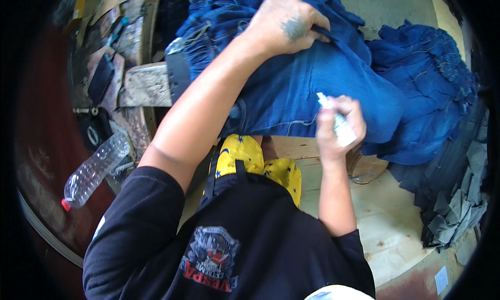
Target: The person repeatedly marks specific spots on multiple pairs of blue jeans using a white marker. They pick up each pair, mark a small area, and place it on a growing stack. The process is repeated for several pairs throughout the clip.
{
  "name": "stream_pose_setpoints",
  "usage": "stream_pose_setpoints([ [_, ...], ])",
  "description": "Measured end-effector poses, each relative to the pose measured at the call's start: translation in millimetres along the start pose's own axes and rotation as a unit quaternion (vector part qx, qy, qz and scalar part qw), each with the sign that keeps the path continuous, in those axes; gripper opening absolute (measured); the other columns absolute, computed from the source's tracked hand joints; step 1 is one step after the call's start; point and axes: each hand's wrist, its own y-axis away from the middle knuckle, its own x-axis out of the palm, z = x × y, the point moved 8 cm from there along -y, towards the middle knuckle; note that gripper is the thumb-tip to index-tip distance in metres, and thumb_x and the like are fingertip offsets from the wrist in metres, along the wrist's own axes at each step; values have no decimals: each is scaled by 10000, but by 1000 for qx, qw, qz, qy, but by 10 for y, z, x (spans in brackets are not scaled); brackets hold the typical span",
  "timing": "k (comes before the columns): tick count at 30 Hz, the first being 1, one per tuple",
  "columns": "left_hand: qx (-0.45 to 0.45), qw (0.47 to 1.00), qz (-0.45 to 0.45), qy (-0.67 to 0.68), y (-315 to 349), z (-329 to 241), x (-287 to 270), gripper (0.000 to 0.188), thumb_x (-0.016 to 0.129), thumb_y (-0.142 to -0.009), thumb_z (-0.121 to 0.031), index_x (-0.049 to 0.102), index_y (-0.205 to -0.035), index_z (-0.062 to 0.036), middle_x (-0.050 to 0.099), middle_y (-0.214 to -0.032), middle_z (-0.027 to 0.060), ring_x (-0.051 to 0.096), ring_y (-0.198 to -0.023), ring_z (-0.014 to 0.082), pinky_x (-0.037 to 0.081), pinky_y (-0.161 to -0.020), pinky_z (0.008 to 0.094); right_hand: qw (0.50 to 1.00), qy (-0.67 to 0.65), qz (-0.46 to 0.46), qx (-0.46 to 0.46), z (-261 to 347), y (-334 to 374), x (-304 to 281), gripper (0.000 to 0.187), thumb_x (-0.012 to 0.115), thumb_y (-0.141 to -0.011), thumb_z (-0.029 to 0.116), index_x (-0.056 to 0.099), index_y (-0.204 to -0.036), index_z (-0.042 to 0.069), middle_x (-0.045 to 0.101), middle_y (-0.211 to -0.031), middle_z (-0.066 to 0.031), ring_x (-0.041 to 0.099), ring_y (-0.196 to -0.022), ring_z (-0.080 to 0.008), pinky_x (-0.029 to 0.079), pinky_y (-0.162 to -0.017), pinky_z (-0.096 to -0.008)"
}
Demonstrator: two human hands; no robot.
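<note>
Right hand snug around white tube

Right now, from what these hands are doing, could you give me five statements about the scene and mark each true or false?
1. The right hand holds a white container. True.
2. The left hand is clear of the denim. False: it is touching it.
3. The plastic bottle has a red cap. True.
4. The left sleeve is white. False: it is black.
5. The yellow cloth has dark stars on it. True.
</note>
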Motion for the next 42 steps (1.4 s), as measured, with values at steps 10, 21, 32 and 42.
stream_pose_setpoints([
  [10, -10, 991, -124, -49, 1379, -849, -514, 161, 810, -910, -237, 837, -1067, -213, 699, -1179, -10, 594, -1072, 241, 488, -891, 403, 971, 86, 224, -5, 436, -297, -104, 162, 752, -960, 25, 776, -1119, 39, 737, -1073, -130, 735, -963, -285, 574, -869, -345],
  [21, -86, 976, -165, -109, 1615, -675, -374, 70, 739, -937, -265, 752, -921, -198, 678, -1017, -13, 617, -1024, 249, 458, -831, 430, 943, 205, 218, -145, 380, -150, 21, 179, 764, -878, 27, 710, -1025, 114, 729, -983, -59, 748, -894, -294, 598, -740, -422],
  [32, -163, 964, -147, 149, 1659, -1467, -287, 260, 671, -879, -28, 718, -1132, 2, 661, -1083, 208, 681, -971, 463, 574, -880, 517, 977, 10, 194, -85, 608, -173, -312, 57, 762, -968, 44, 713, -976, 17, 718, -937, -127, 718, -831, -316, 566, -748, -384],
  [42, -476, 565, -94, 667, 1939, -1205, 211, 65, 723, -1003, -105, 688, -1031, -58, 589, -799, -43, 351, -521, 13, 220, -433, 236, 885, 15, 299, 356, -231, 4, -451, 486, 778, -1030, 423, 715, -731, 44, 641, -590, -10, 540, -535, -78, 408, -533, -268],
])
